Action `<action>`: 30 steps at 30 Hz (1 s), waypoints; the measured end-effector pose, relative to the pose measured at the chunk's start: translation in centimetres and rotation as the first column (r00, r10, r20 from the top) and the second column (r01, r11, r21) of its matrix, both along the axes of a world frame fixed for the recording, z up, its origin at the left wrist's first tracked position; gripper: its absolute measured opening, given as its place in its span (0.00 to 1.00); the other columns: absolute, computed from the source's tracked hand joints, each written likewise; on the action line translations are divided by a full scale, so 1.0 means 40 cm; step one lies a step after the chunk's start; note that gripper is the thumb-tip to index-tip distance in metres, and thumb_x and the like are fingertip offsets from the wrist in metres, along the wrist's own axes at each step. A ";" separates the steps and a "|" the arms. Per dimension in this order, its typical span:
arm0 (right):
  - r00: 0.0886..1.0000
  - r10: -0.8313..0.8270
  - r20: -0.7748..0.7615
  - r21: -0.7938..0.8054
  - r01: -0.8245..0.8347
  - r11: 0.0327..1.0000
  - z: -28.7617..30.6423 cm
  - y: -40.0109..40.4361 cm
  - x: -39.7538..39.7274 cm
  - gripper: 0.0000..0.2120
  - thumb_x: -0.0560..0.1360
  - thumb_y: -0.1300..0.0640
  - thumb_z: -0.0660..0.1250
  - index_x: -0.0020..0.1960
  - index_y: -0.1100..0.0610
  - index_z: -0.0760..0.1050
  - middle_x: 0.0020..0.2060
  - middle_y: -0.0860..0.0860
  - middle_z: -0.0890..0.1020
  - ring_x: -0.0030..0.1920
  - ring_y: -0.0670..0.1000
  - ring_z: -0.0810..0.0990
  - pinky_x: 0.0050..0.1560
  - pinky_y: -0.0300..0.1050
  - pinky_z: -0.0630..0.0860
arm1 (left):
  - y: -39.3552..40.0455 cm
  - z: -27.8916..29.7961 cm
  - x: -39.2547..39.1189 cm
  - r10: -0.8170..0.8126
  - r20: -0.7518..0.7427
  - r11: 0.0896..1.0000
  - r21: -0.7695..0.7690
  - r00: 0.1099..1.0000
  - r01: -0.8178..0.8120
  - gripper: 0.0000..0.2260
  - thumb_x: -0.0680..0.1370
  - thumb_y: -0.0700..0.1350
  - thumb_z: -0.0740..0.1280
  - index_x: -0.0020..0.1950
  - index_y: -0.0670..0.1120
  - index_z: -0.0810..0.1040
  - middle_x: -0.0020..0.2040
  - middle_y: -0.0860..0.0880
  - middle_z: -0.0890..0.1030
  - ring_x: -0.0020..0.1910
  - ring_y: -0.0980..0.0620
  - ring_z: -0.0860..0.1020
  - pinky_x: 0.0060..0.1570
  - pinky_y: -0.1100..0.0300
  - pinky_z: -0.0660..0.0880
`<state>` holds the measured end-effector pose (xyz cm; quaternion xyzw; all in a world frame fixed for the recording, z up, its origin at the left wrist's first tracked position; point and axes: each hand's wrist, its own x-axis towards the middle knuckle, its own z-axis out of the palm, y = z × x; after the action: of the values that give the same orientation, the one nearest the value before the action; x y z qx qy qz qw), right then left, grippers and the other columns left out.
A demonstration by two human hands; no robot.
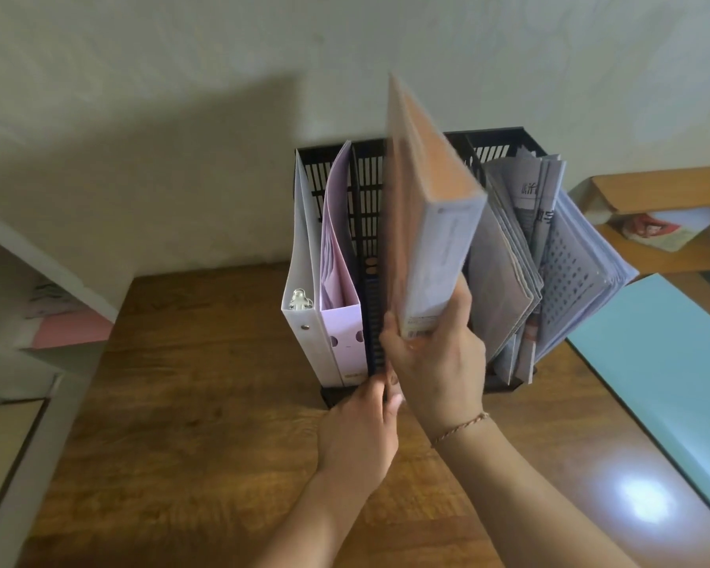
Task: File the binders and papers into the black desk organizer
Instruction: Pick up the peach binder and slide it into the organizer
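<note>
Head view, items as seen:

Black slatted plastic desk organizer — stands on my brown wooden desk, against the pale wall.

White ring binder — upright in the leftmost slot, spine toward me.

Lilac binder — upright just beside the white one, in the same left section.

Orange-covered binder with a pale spine — blurred, tilted, raised over the middle slot. My right hand grips its lower end, fingers curled round the spine.

My left hand — at the organizer's front edge, fingertips pinching a dark blue spiral-edged item standing in the middle slot.

Grey newspapers and printed papers — fanned out and leaning rightward in the right slot.

Pale turquoise flat board — lying at the desk's right.
</note>
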<state>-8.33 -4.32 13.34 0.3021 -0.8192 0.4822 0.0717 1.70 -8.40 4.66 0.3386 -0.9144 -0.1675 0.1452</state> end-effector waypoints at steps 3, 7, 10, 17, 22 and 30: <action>0.960 0.267 0.081 -0.050 -0.263 0.963 -0.044 0.032 -0.024 0.43 0.67 0.40 0.71 0.72 0.43 0.49 0.58 0.51 0.81 0.52 0.55 0.82 0.43 0.51 0.81 | -0.013 0.013 -0.015 0.020 0.053 0.997 0.076 0.998 -0.024 0.06 0.80 0.48 0.62 0.54 0.53 0.77 0.42 0.52 0.85 0.37 0.49 0.83 0.32 0.61 0.71; 0.849 0.486 0.206 0.154 -0.518 0.841 -0.139 0.096 -0.123 0.41 0.70 0.47 0.73 0.75 0.50 0.55 0.70 0.43 0.69 0.69 0.44 0.69 0.65 0.46 0.71 | -0.021 -0.004 -0.018 0.048 -0.007 0.999 0.019 0.999 -0.048 0.08 0.73 0.46 0.72 0.51 0.52 0.81 0.35 0.49 0.85 0.30 0.45 0.82 0.25 0.55 0.76; 0.809 0.537 0.238 0.448 -0.582 0.679 -0.214 0.120 -0.158 0.31 0.73 0.48 0.69 0.72 0.47 0.61 0.64 0.45 0.76 0.62 0.47 0.75 0.60 0.49 0.75 | -0.017 -0.028 -0.020 0.057 -0.044 0.998 -0.021 0.997 -0.058 0.07 0.73 0.47 0.73 0.50 0.51 0.82 0.35 0.50 0.85 0.29 0.48 0.83 0.25 0.56 0.78; 0.879 0.459 -0.127 0.537 -0.328 0.777 -0.274 0.103 -0.114 0.15 0.73 0.51 0.65 0.59 0.49 0.73 0.41 0.44 0.83 0.39 0.50 0.82 0.37 0.49 0.78 | -0.027 -0.034 -0.022 0.019 -0.093 0.998 -0.060 0.996 -0.025 0.07 0.72 0.47 0.75 0.48 0.49 0.83 0.37 0.52 0.86 0.29 0.52 0.83 0.27 0.62 0.77; 0.916 0.341 -0.212 0.484 -0.205 0.851 -0.286 0.084 -0.090 0.13 0.69 0.56 0.71 0.53 0.51 0.76 0.32 0.44 0.82 0.31 0.50 0.80 0.32 0.44 0.74 | -0.034 -0.047 -0.024 0.016 -0.122 0.995 -0.092 0.992 -0.027 0.06 0.72 0.46 0.74 0.47 0.47 0.84 0.37 0.51 0.86 0.30 0.51 0.83 0.29 0.62 0.78; 0.907 0.333 -0.258 0.433 -0.199 0.879 -0.298 0.068 -0.092 0.05 0.71 0.49 0.68 0.42 0.50 0.76 0.29 0.45 0.80 0.28 0.51 0.78 0.28 0.44 0.72 | -0.051 -0.062 -0.026 0.030 -0.186 0.987 -0.149 0.982 -0.058 0.05 0.71 0.45 0.76 0.45 0.47 0.86 0.33 0.52 0.85 0.26 0.53 0.81 0.28 0.65 0.74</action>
<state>-12.02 -1.59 1.42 0.4965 -0.8263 0.2550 0.0751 0.65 -10.45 2.20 0.3296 -0.8998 -0.1235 0.2580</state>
